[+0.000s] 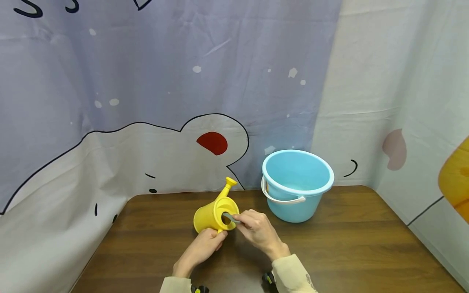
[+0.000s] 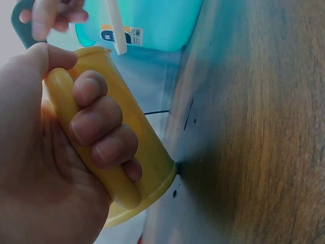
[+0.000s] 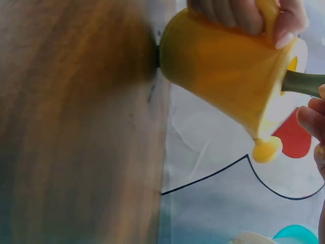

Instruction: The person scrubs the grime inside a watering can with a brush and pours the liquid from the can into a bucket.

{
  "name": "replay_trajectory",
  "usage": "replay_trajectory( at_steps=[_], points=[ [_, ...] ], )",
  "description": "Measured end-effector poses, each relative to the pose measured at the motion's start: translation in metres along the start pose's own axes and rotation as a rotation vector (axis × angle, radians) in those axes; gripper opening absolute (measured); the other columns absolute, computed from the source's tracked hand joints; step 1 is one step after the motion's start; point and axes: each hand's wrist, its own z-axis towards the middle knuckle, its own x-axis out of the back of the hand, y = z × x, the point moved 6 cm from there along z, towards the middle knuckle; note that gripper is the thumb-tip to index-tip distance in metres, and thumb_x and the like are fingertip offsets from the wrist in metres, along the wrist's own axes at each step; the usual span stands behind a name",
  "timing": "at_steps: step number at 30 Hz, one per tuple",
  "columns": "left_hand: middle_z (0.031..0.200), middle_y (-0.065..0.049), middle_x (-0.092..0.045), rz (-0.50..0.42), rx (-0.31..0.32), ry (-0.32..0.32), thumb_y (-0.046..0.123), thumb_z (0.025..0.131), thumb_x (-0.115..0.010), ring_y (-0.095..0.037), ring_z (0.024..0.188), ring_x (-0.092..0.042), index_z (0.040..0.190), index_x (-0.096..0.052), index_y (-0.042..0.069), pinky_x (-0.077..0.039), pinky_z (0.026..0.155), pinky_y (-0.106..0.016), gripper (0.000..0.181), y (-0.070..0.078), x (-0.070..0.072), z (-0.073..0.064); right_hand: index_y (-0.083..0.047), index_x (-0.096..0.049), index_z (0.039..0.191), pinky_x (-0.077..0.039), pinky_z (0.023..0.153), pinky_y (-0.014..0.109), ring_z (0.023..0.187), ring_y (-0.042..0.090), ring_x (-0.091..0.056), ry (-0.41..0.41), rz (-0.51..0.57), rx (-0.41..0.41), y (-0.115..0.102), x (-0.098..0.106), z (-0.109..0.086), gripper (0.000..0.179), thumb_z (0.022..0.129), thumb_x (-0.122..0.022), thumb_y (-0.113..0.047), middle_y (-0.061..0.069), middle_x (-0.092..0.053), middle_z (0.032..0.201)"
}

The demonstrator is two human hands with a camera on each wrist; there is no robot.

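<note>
A yellow watering can (image 1: pixel 207 217) is tilted with its mouth toward me, its spout pointing up and away. My left hand (image 1: pixel 203 247) grips its handle (image 2: pixel 94 145), fingers wrapped around it in the left wrist view. My right hand (image 1: pixel 258 232) pinches a grey-green tool handle (image 3: pixel 303 83) that reaches into the can's mouth. The tool's far end is hidden inside the can, so its kind does not show. Whether the can's base touches the table, I cannot tell.
A light blue bucket (image 1: pixel 293 207) with a white handle (image 1: pixel 282 200) stands at the back right of the brown wooden table (image 1: pixel 348 252). Behind the table hangs a printed cloth (image 1: pixel 165 81), which continues along both sides.
</note>
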Motion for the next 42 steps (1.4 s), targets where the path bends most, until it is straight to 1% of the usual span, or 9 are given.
replay_trajectory(
  at_steps=[3, 6, 9, 16, 21, 24, 31, 37, 42],
  points=[
    [0.046, 0.011, -0.037, -0.007, 0.004, -0.005, 0.034, 0.1, -0.05, -0.007, 0.041, -0.027, 0.052, -0.046, 0.013, -0.022, 0.04, -0.024, 0.052, 0.0, 0.0, 0.0, -0.005, -0.072, 0.092, -0.045, 0.06, 0.016, 0.062, 0.008, -0.054, 0.021, 0.012, 0.032, -0.004, 0.004, 0.004, 0.02, 0.074, -0.073, 0.004, -0.003, -0.063, 0.074],
    [0.046, 0.01, -0.037, -0.007, 0.001, -0.005, 0.032, 0.1, -0.051, -0.006, 0.04, -0.027, 0.053, -0.046, 0.012, -0.022, 0.04, -0.024, 0.052, 0.0, 0.0, 0.0, -0.004, -0.071, 0.09, -0.045, 0.06, 0.015, 0.062, 0.008, -0.053, 0.026, 0.026, 0.055, -0.007, 0.005, 0.007, 0.017, 0.075, -0.071, 0.003, -0.003, -0.062, 0.074],
    [0.045, 0.01, -0.037, -0.002, -0.004, -0.004, 0.029, 0.1, -0.051, -0.005, 0.04, -0.027, 0.053, -0.046, 0.012, -0.022, 0.04, -0.024, 0.051, 0.001, 0.0, 0.0, -0.004, -0.071, 0.091, -0.046, 0.061, 0.016, 0.063, 0.009, -0.055, 0.016, 0.038, 0.065, -0.008, 0.004, 0.007, 0.019, 0.074, -0.07, 0.004, -0.002, -0.064, 0.076],
    [0.045, 0.01, -0.038, -0.002, -0.012, -0.006, 0.026, 0.1, -0.05, -0.007, 0.04, -0.027, 0.052, -0.047, 0.012, -0.022, 0.04, -0.024, 0.051, 0.002, 0.0, -0.002, -0.006, -0.072, 0.097, -0.047, 0.063, 0.015, 0.067, 0.007, -0.058, -0.069, 0.075, -0.017, -0.004, -0.006, 0.002, 0.025, 0.075, -0.076, 0.006, -0.001, -0.067, 0.083],
    [0.045, 0.011, -0.037, 0.004, -0.015, 0.002, 0.027, 0.101, -0.05, -0.007, 0.04, -0.027, 0.051, -0.046, 0.014, -0.022, 0.04, -0.023, 0.051, 0.002, 0.0, -0.001, -0.007, -0.073, 0.1, -0.048, 0.065, 0.015, 0.069, 0.007, -0.059, -0.097, 0.062, -0.077, -0.002, -0.009, 0.0, 0.026, 0.077, -0.077, 0.005, -0.001, -0.067, 0.085],
    [0.045, 0.011, -0.036, 0.003, -0.01, 0.001, 0.028, 0.101, -0.05, -0.007, 0.04, -0.026, 0.051, -0.046, 0.014, -0.022, 0.04, -0.023, 0.051, 0.001, 0.0, -0.001, -0.007, -0.073, 0.1, -0.048, 0.064, 0.015, 0.068, 0.007, -0.057, -0.096, 0.044, -0.085, -0.002, -0.008, 0.0, 0.026, 0.077, -0.077, 0.005, -0.001, -0.066, 0.084],
    [0.045, 0.011, -0.036, -0.002, 0.006, -0.009, 0.032, 0.101, -0.049, -0.007, 0.04, -0.027, 0.053, -0.046, 0.014, -0.022, 0.04, -0.024, 0.052, 0.001, 0.001, -0.001, -0.006, -0.073, 0.099, -0.049, 0.066, 0.017, 0.069, 0.009, -0.059, -0.099, 0.023, -0.055, -0.005, 0.002, 0.007, 0.026, 0.076, -0.076, 0.006, -0.001, -0.066, 0.084],
    [0.046, 0.01, -0.036, 0.002, 0.012, -0.009, 0.033, 0.101, -0.05, -0.007, 0.041, -0.027, 0.053, -0.046, 0.014, -0.022, 0.04, -0.024, 0.052, 0.002, 0.001, -0.001, -0.008, -0.073, 0.1, -0.048, 0.066, 0.015, 0.071, 0.006, -0.059, -0.153, 0.015, -0.03, -0.01, 0.012, 0.015, 0.024, 0.078, -0.076, 0.002, -0.004, -0.067, 0.084],
    [0.045, 0.01, -0.035, -0.011, 0.011, -0.013, 0.031, 0.101, -0.049, -0.007, 0.041, -0.026, 0.053, -0.045, 0.014, -0.022, 0.04, -0.024, 0.051, 0.001, 0.0, -0.001, -0.007, -0.073, 0.097, -0.047, 0.067, 0.014, 0.072, 0.004, -0.059, -0.217, 0.089, -0.076, -0.013, 0.016, 0.02, 0.02, 0.08, -0.075, 0.003, -0.003, -0.068, 0.084]
  ],
)
